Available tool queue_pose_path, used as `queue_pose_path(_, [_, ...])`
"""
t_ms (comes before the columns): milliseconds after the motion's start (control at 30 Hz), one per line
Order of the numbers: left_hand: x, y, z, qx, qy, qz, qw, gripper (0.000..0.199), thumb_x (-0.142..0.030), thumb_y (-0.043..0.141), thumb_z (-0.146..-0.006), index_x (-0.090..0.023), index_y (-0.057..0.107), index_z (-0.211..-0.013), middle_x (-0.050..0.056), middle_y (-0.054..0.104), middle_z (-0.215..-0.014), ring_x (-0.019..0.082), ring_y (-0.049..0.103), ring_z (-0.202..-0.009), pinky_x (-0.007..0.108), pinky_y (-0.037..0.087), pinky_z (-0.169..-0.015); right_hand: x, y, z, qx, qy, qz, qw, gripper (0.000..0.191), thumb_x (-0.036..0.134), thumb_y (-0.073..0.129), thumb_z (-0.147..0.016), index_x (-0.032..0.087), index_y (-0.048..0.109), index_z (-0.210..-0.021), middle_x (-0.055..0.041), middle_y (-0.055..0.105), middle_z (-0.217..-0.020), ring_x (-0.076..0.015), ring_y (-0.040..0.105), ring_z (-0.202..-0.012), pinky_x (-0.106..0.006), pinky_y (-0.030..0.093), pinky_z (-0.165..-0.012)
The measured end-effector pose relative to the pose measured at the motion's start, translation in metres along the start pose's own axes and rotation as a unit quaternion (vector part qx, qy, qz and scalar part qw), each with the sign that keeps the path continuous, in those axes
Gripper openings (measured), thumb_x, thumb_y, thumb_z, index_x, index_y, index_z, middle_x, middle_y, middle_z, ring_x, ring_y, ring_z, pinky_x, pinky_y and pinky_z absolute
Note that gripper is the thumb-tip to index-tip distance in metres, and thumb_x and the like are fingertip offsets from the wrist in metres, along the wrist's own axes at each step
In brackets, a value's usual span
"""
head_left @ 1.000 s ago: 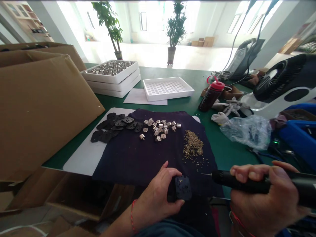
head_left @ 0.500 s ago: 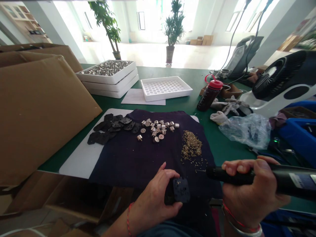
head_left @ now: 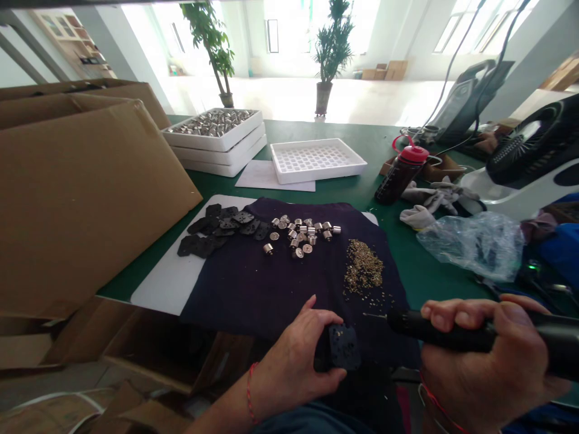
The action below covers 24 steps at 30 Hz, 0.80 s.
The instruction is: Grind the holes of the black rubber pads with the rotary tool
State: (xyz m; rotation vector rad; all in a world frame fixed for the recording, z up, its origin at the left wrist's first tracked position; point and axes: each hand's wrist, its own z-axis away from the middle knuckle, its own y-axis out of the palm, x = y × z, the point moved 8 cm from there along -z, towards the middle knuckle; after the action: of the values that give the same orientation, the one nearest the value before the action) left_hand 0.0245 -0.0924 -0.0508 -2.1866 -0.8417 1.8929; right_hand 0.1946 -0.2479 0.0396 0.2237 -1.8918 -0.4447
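My left hand [head_left: 303, 343] is closed around the edges of a black plate with holes [head_left: 344, 346], held near the cloth's front edge. What lies behind the plate is hidden by my fingers. In my right hand [head_left: 486, 355] is a black electric screwdriver [head_left: 452, 328], its thin bit pointing left, apart from the plate. Just beyond the bit lies a heap of small brass-coloured screws [head_left: 364, 265] on the dark cloth [head_left: 253, 289]. Several small silver motors [head_left: 312, 240] are grouped at the cloth's middle. To their left, more black plates [head_left: 226, 224] overlap in a loose pile.
Stacked white trays [head_left: 235, 158] of silver parts stand behind, beside another white tray [head_left: 319, 175]. A large cardboard box [head_left: 99, 211] borders the left. On the right are a red-lidded bottle [head_left: 400, 175], gloves [head_left: 418, 214], a plastic bag [head_left: 470, 244] and a fan [head_left: 529, 147].
The whole view has swung slightly left, so everything sits farther right in the picture. Both hands keep their holds, and the screwdriver bit stays apart from the plate.
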Motion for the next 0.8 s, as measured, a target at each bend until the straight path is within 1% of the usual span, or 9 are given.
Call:
queue_pose_path(67, [0.0, 0.0, 0.0, -0.002, 0.003, 0.003, 1.0, 0.072, -0.01, 0.091, -0.08, -0.02, 0.058, -0.143, 0.008, 0.077, -0.138, 0.028, 0.077, -0.132, 0.064, 0.027, -0.146, 0.003, 0.002, 0.003, 0.012, 0.008, 0.003, 1.0, 0.022, 0.025, 0.07, -0.07, 0.025, 0.066, -0.092, 0.0082, 0.049, -0.058, -0.016, 0.044, -0.044, -0.034, 0.049, -0.047])
queue_pose_path(167, [0.0, 0.001, 0.0, -0.002, 0.009, 0.005, 1.0, 0.071, -0.012, 0.091, -0.081, -0.019, 0.058, -0.143, 0.01, 0.077, -0.138, 0.028, 0.078, -0.13, 0.064, 0.027, -0.146, 0.004, 0.004, 0.009, 0.039, 0.042, 0.003, 0.998, 0.023, 0.03, 0.071, -0.069, 0.028, 0.064, -0.091, 0.0088, 0.046, -0.057, -0.0159, 0.039, -0.043, -0.034, 0.048, -0.044])
queue_pose_path(233, [-0.001, 0.001, -0.001, -0.002, 0.015, 0.007, 1.0, 0.072, -0.012, 0.091, -0.081, -0.019, 0.057, -0.144, 0.011, 0.077, -0.139, 0.029, 0.077, -0.132, 0.063, 0.028, -0.146, 0.002, 0.003, 0.012, 0.051, 0.069, 0.001, 0.996, 0.024, 0.036, 0.073, -0.069, 0.029, 0.062, -0.089, 0.0091, 0.043, -0.056, -0.0158, 0.035, -0.042, -0.035, 0.048, -0.041])
queue_pose_path(300, [-0.001, 0.001, -0.002, -0.005, 0.02, 0.006, 1.0, 0.073, -0.012, 0.093, -0.079, -0.019, 0.057, -0.143, 0.012, 0.075, -0.142, 0.029, 0.074, -0.137, 0.061, 0.03, -0.146, 0.002, 0.003, 0.016, 0.055, 0.085, -0.001, 0.995, 0.026, 0.039, 0.074, -0.067, 0.03, 0.061, -0.088, 0.0092, 0.043, -0.056, -0.0158, 0.035, -0.042, -0.035, 0.049, -0.041])
queue_pose_path(400, [-0.002, 0.001, -0.002, -0.006, 0.02, -0.001, 1.0, 0.075, -0.012, 0.095, -0.078, -0.018, 0.058, -0.142, 0.013, 0.073, -0.144, 0.03, 0.072, -0.14, 0.061, 0.03, -0.146, 0.004, 0.006, 0.019, 0.062, 0.08, -0.002, 0.995, 0.027, 0.033, 0.074, -0.067, 0.029, 0.06, -0.089, 0.01, 0.047, -0.057, -0.0153, 0.039, -0.043, -0.033, 0.052, -0.044])
queue_pose_path(500, [-0.002, 0.002, -0.001, -0.001, 0.016, -0.004, 1.0, 0.079, -0.012, 0.093, -0.08, -0.019, 0.054, -0.148, 0.013, 0.073, -0.146, 0.03, 0.072, -0.141, 0.062, 0.029, -0.146, 0.005, 0.011, 0.018, 0.065, 0.052, -0.002, 0.997, 0.025, 0.029, 0.072, -0.071, 0.026, 0.061, -0.093, 0.0103, 0.05, -0.058, -0.0149, 0.043, -0.044, -0.032, 0.052, -0.047])
queue_pose_path(633, [-0.004, 0.003, -0.001, 0.02, 0.011, -0.007, 1.0, 0.094, -0.014, 0.095, -0.082, -0.022, 0.045, -0.161, 0.013, 0.07, -0.156, 0.031, 0.066, -0.149, 0.066, 0.024, -0.147, -0.002, 0.007, 0.011, 0.039, 0.026, 0.006, 0.999, 0.024, 0.031, 0.07, -0.074, 0.025, 0.062, -0.096, 0.0106, 0.05, -0.058, -0.0153, 0.043, -0.044, -0.031, 0.051, -0.048])
queue_pose_path(733, [-0.006, 0.003, -0.008, 0.046, 0.003, -0.016, 0.999, 0.109, -0.019, 0.102, -0.078, -0.023, 0.039, -0.167, 0.013, 0.067, -0.163, 0.035, 0.059, -0.157, 0.07, 0.021, -0.146, -0.011, 0.001, 0.005, 0.012, 0.028, 0.008, 1.0, 0.023, 0.03, 0.071, -0.074, 0.024, 0.063, -0.095, 0.0103, 0.05, -0.058, -0.0152, 0.044, -0.044, -0.031, 0.051, -0.048])
queue_pose_path(800, [-0.007, 0.003, -0.014, 0.066, -0.004, -0.019, 0.998, 0.117, -0.026, 0.107, -0.075, -0.023, 0.038, -0.169, 0.014, 0.067, -0.164, 0.037, 0.055, -0.16, 0.071, 0.018, -0.147, -0.014, -0.003, 0.002, 0.001, 0.03, 0.004, 1.0, 0.024, 0.029, 0.072, -0.074, 0.023, 0.064, -0.096, 0.0103, 0.05, -0.058, -0.0149, 0.044, -0.044, -0.03, 0.051, -0.048])
